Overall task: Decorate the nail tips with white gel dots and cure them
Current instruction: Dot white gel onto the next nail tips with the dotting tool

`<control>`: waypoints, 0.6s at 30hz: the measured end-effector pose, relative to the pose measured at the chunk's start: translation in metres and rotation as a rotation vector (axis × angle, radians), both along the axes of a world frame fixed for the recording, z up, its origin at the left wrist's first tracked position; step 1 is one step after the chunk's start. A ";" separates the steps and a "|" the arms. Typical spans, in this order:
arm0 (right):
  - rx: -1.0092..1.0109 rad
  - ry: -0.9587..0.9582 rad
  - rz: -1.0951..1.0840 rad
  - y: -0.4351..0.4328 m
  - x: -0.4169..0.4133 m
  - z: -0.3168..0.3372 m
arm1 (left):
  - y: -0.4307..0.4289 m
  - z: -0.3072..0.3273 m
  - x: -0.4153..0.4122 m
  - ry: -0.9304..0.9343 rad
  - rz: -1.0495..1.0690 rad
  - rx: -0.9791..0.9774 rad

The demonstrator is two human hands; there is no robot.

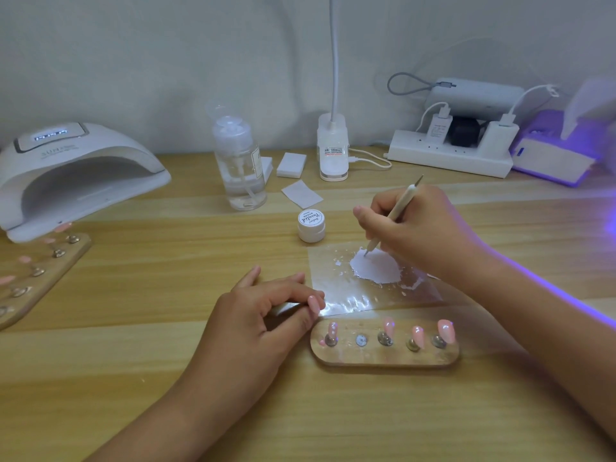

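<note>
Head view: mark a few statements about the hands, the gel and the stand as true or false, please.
1. The right hand holds the dotting tool with its tip in the white gel. True.
2. The gel jar stands open. False: its lid is on.
3. The wooden stand has a tip on every one of its five pegs. False: four have tips; the second peg from the left is bare.
4. The left hand pinches a pink nail tip. True.
</note>
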State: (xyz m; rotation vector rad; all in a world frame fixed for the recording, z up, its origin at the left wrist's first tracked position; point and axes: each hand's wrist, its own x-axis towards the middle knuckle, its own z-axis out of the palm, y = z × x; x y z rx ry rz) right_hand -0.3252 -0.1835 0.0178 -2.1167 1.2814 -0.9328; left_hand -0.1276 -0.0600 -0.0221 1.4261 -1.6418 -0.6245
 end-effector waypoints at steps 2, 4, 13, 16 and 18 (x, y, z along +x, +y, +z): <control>0.000 0.018 0.003 0.000 -0.001 0.002 | 0.000 0.000 0.000 -0.002 0.000 0.002; -0.028 0.036 -0.011 0.001 0.000 0.002 | 0.000 0.000 0.000 -0.002 -0.001 0.010; -0.051 0.061 -0.006 0.004 0.002 0.003 | 0.000 0.000 -0.001 0.000 -0.005 0.015; -0.003 0.038 0.032 0.005 0.001 0.003 | 0.000 0.000 -0.001 0.004 0.002 0.019; -0.006 0.045 0.022 0.004 0.001 0.003 | 0.000 0.000 -0.001 -0.001 0.003 0.021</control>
